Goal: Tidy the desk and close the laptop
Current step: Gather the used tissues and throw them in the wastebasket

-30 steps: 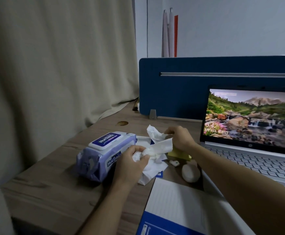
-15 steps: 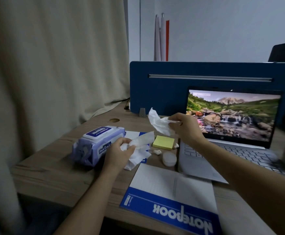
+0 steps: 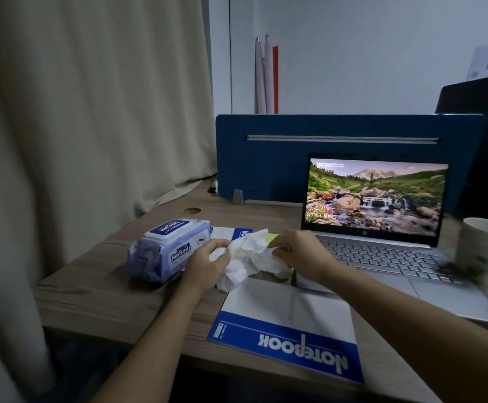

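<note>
Both hands hold a bunch of crumpled white tissues (image 3: 248, 260) just above the wooden desk (image 3: 97, 298). My left hand (image 3: 207, 264) grips the left end, and my right hand (image 3: 300, 254) grips the right end. An open laptop (image 3: 373, 225) with a lit landscape screen stands to the right. A purple wet-wipes pack (image 3: 170, 248) lies left of my hands. A blue and white notebook (image 3: 289, 330) lies near the front edge. A yellow sticky pad (image 3: 271, 237) peeks out behind the tissues.
A blue desk divider (image 3: 266, 158) stands behind the laptop. A pale paper cup (image 3: 484, 242) sits at the right, beside the keyboard. A second notebook (image 3: 237, 232) lies under the tissues. A beige curtain (image 3: 77, 112) hangs along the left side.
My right hand brought its tissue down and left to meet the tissue in my left hand. Both now hold one bunch. The view pulled back and shifted.
</note>
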{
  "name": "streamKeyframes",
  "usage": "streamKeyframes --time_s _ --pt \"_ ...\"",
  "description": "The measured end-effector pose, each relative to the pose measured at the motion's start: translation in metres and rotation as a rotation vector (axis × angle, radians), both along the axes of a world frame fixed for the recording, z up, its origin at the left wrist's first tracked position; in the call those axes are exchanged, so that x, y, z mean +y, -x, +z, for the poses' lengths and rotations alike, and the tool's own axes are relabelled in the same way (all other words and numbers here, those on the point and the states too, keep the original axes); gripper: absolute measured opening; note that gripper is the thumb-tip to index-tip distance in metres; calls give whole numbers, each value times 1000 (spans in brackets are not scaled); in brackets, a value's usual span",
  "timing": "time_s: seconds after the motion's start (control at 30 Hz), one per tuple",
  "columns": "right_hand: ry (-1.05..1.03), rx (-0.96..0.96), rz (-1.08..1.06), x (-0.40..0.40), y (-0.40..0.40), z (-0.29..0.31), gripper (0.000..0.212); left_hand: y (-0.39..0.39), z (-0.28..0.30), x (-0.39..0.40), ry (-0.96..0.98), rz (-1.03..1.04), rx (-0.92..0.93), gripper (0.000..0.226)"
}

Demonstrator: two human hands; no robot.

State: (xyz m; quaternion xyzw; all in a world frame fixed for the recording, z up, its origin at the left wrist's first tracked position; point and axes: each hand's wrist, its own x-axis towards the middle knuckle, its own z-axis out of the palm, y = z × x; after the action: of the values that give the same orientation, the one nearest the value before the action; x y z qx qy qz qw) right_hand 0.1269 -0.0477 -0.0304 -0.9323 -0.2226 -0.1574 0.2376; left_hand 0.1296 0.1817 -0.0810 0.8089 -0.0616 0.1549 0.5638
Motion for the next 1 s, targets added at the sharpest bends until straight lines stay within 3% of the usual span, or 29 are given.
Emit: streamKeyframes --time_s 0.13,0.27,0.43,0.7,0.93,1.0 --pt "-4 -14 28 8 -7 -3 24 -3 1 1 72 -26 6 17" --pt "-46 -8 84 13 -10 -7 25 -4 0 2 107 -28 2 37" --pt "-116 -4 115 17 -9 -10 29 -6 0 1 83 -22 1 38" --pt "-169 16 165 18 -4 -9 28 -8 -2 1 42 -6 -11 21" --pt "-219 53 35 13 -5 -16 8 -4 -2 2 -7 -76 -28 14" --pt "-199 63 5 12 -6 -17 13 -2 -2 2 1 -88 -31 14"
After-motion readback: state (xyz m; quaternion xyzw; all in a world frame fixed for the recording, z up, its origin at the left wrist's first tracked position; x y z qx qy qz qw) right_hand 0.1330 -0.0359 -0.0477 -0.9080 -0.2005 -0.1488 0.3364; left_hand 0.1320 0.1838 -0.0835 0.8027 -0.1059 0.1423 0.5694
